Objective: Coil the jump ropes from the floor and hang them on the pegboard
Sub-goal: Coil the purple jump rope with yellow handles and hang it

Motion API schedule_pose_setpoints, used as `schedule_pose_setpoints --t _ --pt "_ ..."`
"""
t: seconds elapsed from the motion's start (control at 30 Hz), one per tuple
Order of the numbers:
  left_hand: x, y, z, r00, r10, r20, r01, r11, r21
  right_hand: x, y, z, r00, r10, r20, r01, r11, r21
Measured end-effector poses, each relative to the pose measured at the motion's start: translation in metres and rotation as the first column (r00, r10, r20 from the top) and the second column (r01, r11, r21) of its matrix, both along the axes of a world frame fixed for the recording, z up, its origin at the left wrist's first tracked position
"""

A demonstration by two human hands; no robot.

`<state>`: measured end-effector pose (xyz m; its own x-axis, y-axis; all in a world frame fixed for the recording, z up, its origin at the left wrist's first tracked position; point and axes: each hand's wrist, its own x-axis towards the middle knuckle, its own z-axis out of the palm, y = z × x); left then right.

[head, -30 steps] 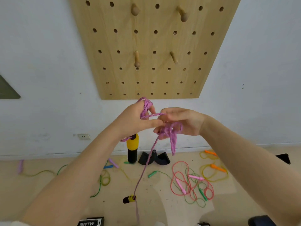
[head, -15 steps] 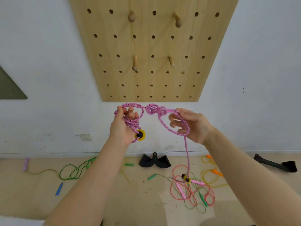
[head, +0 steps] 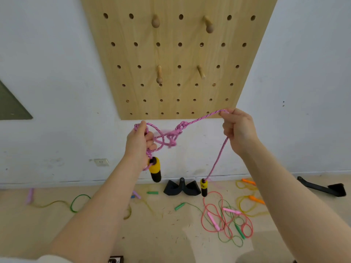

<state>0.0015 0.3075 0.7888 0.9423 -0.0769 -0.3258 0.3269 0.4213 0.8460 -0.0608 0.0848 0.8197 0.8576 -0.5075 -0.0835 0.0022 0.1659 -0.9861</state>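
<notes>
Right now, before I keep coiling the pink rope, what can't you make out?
- Head view: the tangle in the pink rope is motion-blurred; whether it is a true knot is unclear.
- The loops in the left hand are hidden by its fingers; no count.
- Print on the lower handle is too small.
- The dark object is cut off at the bottom edge.

Perhaps a gym storeroom: pegboard (head: 171, 54), scattered jump ropes (head: 226, 217).

Both arms raised; left hand (head: 139, 143) apparently curled closed, right hand (head: 238, 130) pinching, higher.
</notes>
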Motion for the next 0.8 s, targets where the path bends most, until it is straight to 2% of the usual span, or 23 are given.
schedule_pose_setpoints --t 0.07,0.13,0.2,0.23,0.3,0.33,0.37,0.4,0.5,0.57,0.6,0.63,0.67,0.7,0.73,0.77,0.8 --pt "0.004 0.009 0.0 0.983 -0.081 0.168 0.02 0.941 0.337 0.001 -0.001 0.006 0.999 -0.053 0.014 0.051 0.991 0.122" --pt "0.007 0.021 -0.001 0.921 -0.198 0.336 -0.042 0.807 0.589 0.003 -0.001 0.009 0.992 -0.125 0.01 0.118 0.958 0.26" --pt "0.013 0.036 -0.003 0.801 -0.367 0.473 -0.171 0.616 0.769 0.004 0.0 0.007 0.983 -0.184 -0.009 0.173 0.909 0.379" --pt "0.016 0.043 -0.005 0.739 -0.484 0.469 -0.225 0.478 0.849 0.006 0.001 0.005 0.979 -0.201 -0.02 0.191 0.888 0.418" --pt "0.023 0.051 -0.012 0.652 -0.682 0.332 -0.313 0.157 0.937 0.011 0.004 -0.003 0.969 -0.239 -0.066 0.241 0.842 0.483" --pt "0.028 0.054 -0.017 0.634 -0.724 0.272 -0.352 0.043 0.935 0.014 0.005 -0.008 0.964 -0.251 -0.084 0.257 0.816 0.517" --pt "0.034 0.056 -0.023 0.637 -0.728 0.253 -0.378 -0.01 0.926 0.016 0.005 -0.012 0.959 -0.27 -0.087 0.272 0.79 0.55" --pt "0.039 0.059 -0.031 0.661 -0.701 0.267 -0.383 -0.008 0.924 0.019 0.005 -0.014 0.952 -0.298 -0.075 0.282 0.754 0.594" --pt "0.053 0.076 -0.053 0.82 -0.473 0.323 -0.284 0.155 0.946 0.02 -0.005 -0.018 0.916 -0.4 0.009 0.252 0.593 0.765" --pt "0.059 0.092 -0.067 0.903 -0.304 0.304 -0.246 0.212 0.946 0.017 -0.018 -0.018 0.882 -0.462 0.09 0.171 0.493 0.853" --pt "0.061 0.099 -0.071 0.939 -0.211 0.272 -0.221 0.237 0.946 0.015 -0.024 -0.019 0.884 -0.459 0.084 0.183 0.506 0.843" --pt "0.064 0.105 -0.071 0.974 -0.075 0.215 -0.182 0.315 0.932 0.013 -0.027 -0.02 0.899 -0.437 0.029 0.264 0.594 0.76" --pt "0.068 0.108 -0.071 0.991 0.076 0.109 -0.133 0.474 0.87 0.012 -0.028 -0.023 0.909 -0.415 -0.041 0.351 0.709 0.612" --pt "0.071 0.109 -0.069 0.981 0.188 -0.048 -0.099 0.696 0.711 0.012 -0.029 -0.028 0.907 -0.409 -0.101 0.408 0.792 0.453" --pt "0.073 0.107 -0.066 0.953 0.208 -0.218 -0.084 0.878 0.472 0.012 -0.027 -0.033 0.9 -0.412 -0.143 0.435 0.838 0.328" --pt "0.075 0.106 -0.063 0.927 0.184 -0.328 -0.109 0.966 0.236 0.013 -0.024 -0.041 0.891 -0.419 -0.174 0.451 0.863 0.228" --pt "0.076 0.104 -0.059 0.914 0.146 -0.379 -0.136 0.989 0.053 0.013 -0.023 -0.048 0.879 -0.431 -0.204 0.46 0.88 0.122"
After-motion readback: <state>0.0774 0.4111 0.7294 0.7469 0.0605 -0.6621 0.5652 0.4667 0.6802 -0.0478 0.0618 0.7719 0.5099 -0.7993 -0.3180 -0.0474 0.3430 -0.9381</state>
